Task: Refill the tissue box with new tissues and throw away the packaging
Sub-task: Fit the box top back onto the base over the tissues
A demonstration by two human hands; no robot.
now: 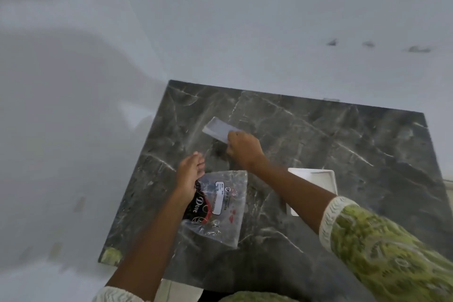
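A stack of white tissues (pixel 219 128) lies tilted near the middle of the dark marble table (pixel 343 149), and my right hand (pixel 242 151) grips its near end. The clear plastic packaging (pixel 220 208), printed with a white label and a dark "Dove" patch, lies flat and empty-looking on the table in front of me. My left hand (pixel 190 175) rests on the packaging's left top corner, fingers loosely curled over it. A white rectangular box piece (pixel 318 184), like a lid or tray, sits to the right, partly hidden by my right forearm.
The table stands in a corner against plain white walls (pixel 220 19), with its left and far edges close to them. Dark marks dot the wall at upper right. Green patterned sleeves cover my upper arms.
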